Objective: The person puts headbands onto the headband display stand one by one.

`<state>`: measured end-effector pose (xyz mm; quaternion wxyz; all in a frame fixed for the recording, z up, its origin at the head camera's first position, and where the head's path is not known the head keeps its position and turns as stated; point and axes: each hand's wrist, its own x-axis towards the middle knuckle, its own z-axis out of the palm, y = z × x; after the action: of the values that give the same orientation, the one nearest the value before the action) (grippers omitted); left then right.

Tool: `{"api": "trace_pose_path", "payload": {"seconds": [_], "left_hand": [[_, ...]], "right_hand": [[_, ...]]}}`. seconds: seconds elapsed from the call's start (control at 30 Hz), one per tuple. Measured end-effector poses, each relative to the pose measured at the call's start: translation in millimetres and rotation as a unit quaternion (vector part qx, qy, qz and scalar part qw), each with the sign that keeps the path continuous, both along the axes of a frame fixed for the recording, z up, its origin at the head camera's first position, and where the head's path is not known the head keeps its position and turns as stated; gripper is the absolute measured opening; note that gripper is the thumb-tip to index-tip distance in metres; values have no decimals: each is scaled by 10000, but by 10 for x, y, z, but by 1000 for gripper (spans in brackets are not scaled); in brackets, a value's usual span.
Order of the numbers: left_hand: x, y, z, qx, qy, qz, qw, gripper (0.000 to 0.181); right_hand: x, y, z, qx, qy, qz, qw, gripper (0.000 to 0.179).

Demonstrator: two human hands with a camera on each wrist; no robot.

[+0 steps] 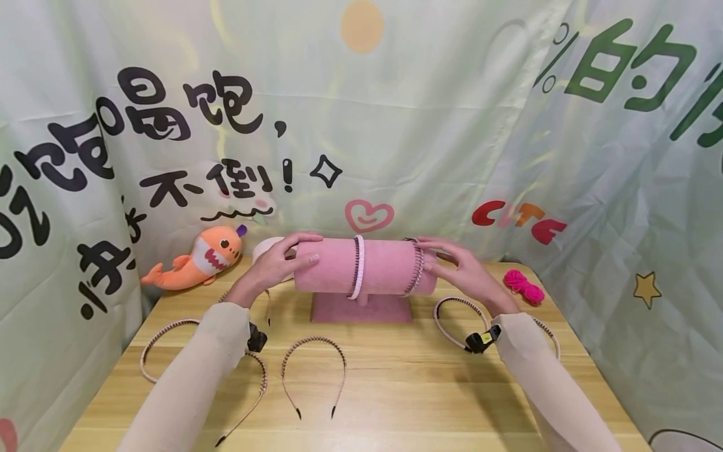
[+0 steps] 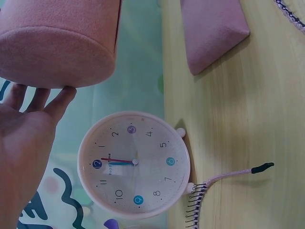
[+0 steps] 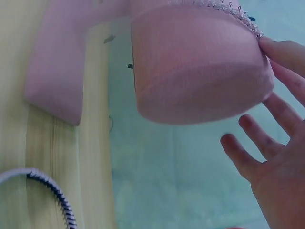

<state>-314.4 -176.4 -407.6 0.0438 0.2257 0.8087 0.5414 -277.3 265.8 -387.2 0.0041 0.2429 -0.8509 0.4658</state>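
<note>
A pink velvet headband display stand [image 1: 386, 267] has a horizontal roll on a flat base. My left hand [image 1: 277, 260] grips the roll's left end, thumb in front and fingers over the top. In the left wrist view its fingertips [image 2: 62, 98] touch the end of the roll. Around the middle of the roll sits a white headband [image 1: 360, 267]. Nearer the right end is a silver beaded headband [image 1: 419, 270], which my right hand [image 1: 465, 270] holds at its edge with thumb and forefinger. That hand's other fingers [image 3: 238, 150] spread beyond the roll in the right wrist view.
Several headbands lie on the wooden table, among them a thin one [image 1: 313, 340] at front centre and one [image 1: 460, 300] beneath my right wrist. A round clock [image 2: 138, 186] stands behind my left hand. An orange plush shark [image 1: 200, 260] and pink yarn [image 1: 523, 287] sit at the back corners.
</note>
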Motion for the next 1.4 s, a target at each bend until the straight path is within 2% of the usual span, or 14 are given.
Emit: {"api": "trace_pose_path", "payload": {"seconds": [0.27, 0.43, 0.67, 0.93, 1.2, 1.4], "left_hand": [[0, 2, 0, 17, -14, 8, 10000, 49], [-5, 0, -8, 20, -5, -8, 10000, 49], [-15, -2, -17, 50, 22, -17, 10000, 49], [-6, 1, -11, 19, -22, 14, 10000, 49], [-3, 7, -10, 53, -27, 5, 10000, 49], [-5, 1, -17, 93, -81, 2, 9999, 50]], "right_hand": [[-9, -183, 44, 211, 39, -184, 9996, 46], [-21, -289, 75, 266, 103, -136, 9995, 46], [-67, -396, 93, 444, 401, -25, 9982, 45], [-80, -495, 109, 595, 496, -122, 9969, 46], [-90, -645, 187, 1133, 1173, -64, 9866, 44], [-98, -724, 236, 1473, 1395, -5, 9792, 44]]}}
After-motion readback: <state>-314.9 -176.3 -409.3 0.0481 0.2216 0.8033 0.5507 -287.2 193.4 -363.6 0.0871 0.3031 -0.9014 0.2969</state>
